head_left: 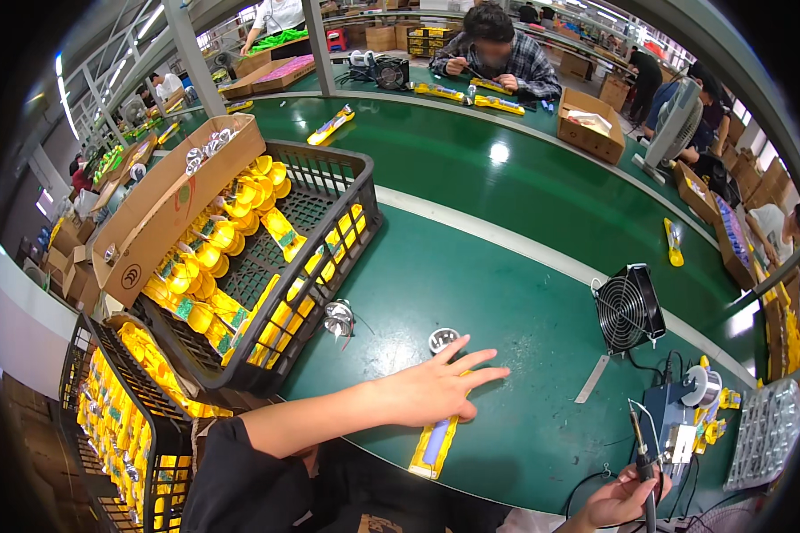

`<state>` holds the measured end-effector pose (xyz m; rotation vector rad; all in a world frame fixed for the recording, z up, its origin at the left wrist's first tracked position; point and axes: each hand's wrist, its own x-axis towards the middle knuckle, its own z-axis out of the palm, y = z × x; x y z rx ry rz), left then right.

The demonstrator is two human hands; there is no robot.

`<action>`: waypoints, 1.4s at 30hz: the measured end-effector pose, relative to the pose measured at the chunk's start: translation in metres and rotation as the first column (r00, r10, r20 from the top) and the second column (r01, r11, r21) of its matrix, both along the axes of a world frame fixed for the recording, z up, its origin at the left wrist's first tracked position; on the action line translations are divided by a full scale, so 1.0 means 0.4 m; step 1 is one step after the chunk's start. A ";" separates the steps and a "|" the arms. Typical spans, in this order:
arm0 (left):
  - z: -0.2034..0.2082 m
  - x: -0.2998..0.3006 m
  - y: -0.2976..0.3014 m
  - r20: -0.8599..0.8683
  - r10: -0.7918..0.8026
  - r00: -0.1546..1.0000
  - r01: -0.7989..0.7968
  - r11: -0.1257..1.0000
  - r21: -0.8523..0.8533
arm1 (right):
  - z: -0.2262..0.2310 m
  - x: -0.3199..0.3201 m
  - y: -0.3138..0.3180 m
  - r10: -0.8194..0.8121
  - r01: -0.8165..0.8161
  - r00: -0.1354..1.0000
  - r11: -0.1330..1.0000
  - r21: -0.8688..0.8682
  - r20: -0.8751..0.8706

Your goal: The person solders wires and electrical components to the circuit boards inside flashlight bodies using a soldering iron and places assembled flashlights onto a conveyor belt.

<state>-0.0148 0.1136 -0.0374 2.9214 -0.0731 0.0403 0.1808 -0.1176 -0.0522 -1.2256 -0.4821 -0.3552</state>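
Observation:
My left hand (427, 391) reaches across the green workbench with its fingers spread and nothing in its grip. Under its palm lies a yellow plastic housing (420, 466) holding a purple cylinder (436, 441); the hand hides the far end. Just beyond the fingers sits a small round silver cup (443, 340). At the lower right, my right hand (620, 500) is closed around a soldering iron (643, 457), whose tip points up and away from me. Another silver cup with thin wires (338, 318) rests by the black crate.
A black crate (364, 191) of yellow housings fills the left, with a cardboard box (173, 209) across it. On the right stand a black fan (629, 311), a solder spool (704, 386) and a clear tray (764, 435). Beyond the green conveyor (542, 195), a person in plaid works.

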 end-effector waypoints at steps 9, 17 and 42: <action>-0.049 -0.114 -0.030 0.221 0.589 0.777 -0.387 0.725 -0.569 | -0.025 -0.026 0.045 0.186 -0.191 0.976 0.981 -0.033 -0.111; -0.134 -0.113 -0.145 0.176 0.787 0.591 -0.334 0.438 -0.835 | 0.005 -0.053 0.146 0.526 -0.546 0.838 0.808 -0.221 -0.149; -0.139 -0.043 -0.170 0.088 0.890 0.448 -0.644 0.389 -0.659 | -0.070 -0.063 0.172 0.606 -0.665 0.746 0.701 -0.256 -0.277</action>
